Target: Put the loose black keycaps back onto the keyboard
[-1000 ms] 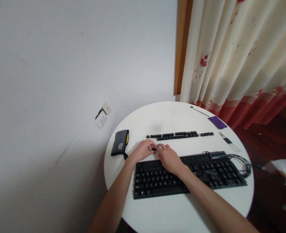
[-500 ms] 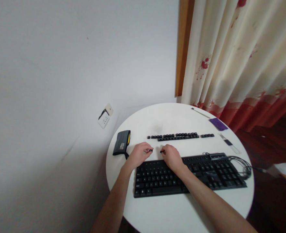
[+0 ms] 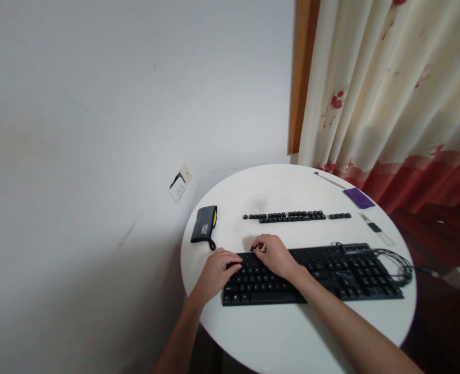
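Observation:
A black computer keyboard lies on the round white table. Over its top left corner is my left hand, thumb and forefinger bent round what looks like a small black keycap, hard to make out against the dark keys. My right hand pinches another black keycap at the keyboard's back edge, its wrist crossing above the keys. Behind the hands, loose black keycaps lie in two rows on the tabletop, with a short group of keycaps to their right.
A grey pouch with a loop lies at the table's left. On the right are a purple cloth, a thin brush, a wire keycap puller and the coiled cable. Wall and curtain border the back.
My left hand has come down and nearer, from above the table behind the keyboard to its top left keys. My right hand has shifted slightly left, to the back edge. The view has tilted slightly.

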A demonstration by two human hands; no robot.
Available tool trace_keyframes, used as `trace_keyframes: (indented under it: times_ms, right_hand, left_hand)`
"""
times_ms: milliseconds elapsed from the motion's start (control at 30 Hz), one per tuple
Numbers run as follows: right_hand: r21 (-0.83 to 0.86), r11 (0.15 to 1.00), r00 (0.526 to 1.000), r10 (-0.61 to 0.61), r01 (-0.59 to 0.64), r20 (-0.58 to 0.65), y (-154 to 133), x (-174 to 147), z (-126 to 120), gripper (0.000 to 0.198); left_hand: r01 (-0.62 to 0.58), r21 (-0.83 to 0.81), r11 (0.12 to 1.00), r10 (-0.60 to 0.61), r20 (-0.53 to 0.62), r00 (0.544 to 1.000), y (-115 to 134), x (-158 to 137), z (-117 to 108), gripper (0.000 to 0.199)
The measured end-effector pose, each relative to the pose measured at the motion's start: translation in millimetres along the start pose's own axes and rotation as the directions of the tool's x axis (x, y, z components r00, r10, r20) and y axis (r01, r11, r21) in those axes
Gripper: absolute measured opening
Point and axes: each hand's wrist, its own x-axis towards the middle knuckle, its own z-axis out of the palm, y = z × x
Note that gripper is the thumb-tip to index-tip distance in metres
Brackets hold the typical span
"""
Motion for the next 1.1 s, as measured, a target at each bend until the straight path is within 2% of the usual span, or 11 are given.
trace_keyframes:
  times_ms: [133, 300, 567, 833, 1000, 1100]
  right_hand:
    - [0.068, 0.995, 0.992, -0.077, 0.070, 0.102, -9, -7, 6, 0.014]
    - [0.035, 0.996, 0.978, -0.086, 0.080, 0.188, -9, -9, 12, 0.016]
    - [-0.057, 0.987, 0.975, -0.138, 0.150, 0.175, -13, -13, 12, 0.014]
    - [-0.090, 0.974, 0.959, -0.183, 0.206, 0.218, -15, -13, 11, 0.015]
    - [-0.157, 0.954, 0.940, -0.206, 0.255, 0.273, -22, -15, 5, 0.022]
    - [-0.239, 0.939, 0.946, -0.181, 0.248, 0.269, -30, -18, 1, 0.028]
  left_hand:
    - [0.002, -0.017, 1.000, -0.003, -0.047, 0.999, -1, -3, 9, 0.011]
    - [-0.017, -0.007, 1.000, 0.016, -0.100, 0.995, 1, -7, 14, 0.012]
    - [-0.076, 0.090, 0.993, 0.083, -0.082, 0.993, 9, -13, 12, 0.021]
    - [-0.096, 0.141, 0.985, 0.110, -0.094, 0.989, 10, -15, 13, 0.022]
    - [-0.080, 0.165, 0.983, 0.095, -0.083, 0.992, 17, -17, 12, 0.025]
    - [-0.057, 0.190, 0.980, 0.078, -0.105, 0.991, 23, -20, 14, 0.027]
